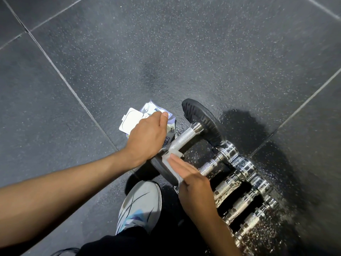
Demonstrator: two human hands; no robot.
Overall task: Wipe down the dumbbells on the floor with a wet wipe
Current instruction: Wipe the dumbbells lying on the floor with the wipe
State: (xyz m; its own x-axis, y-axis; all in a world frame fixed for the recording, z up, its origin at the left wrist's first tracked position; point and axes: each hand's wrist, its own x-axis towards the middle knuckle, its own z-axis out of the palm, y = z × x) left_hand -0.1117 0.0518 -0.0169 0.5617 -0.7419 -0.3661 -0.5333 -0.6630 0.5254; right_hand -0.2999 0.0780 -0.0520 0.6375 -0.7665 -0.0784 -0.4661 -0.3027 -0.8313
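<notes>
A large dumbbell with a knurled silver handle (184, 136) and black plates (203, 122) lies on the dark floor. My right hand (191, 182) presses a white wet wipe (170, 162) against its near end, fingers flat. My left hand (147, 137) rests on the near plate and over the wet wipe pack (142, 115), whose white lid stands open; what the fingers grip is hidden. Several small chrome dumbbells (239, 183) lie in a row to the right of the large one.
My white sneaker (140, 206) stands just below the large dumbbell. The floor is dark speckled rubber tiling (129, 52) with pale seams, and it looks wet and shiny around the dumbbells.
</notes>
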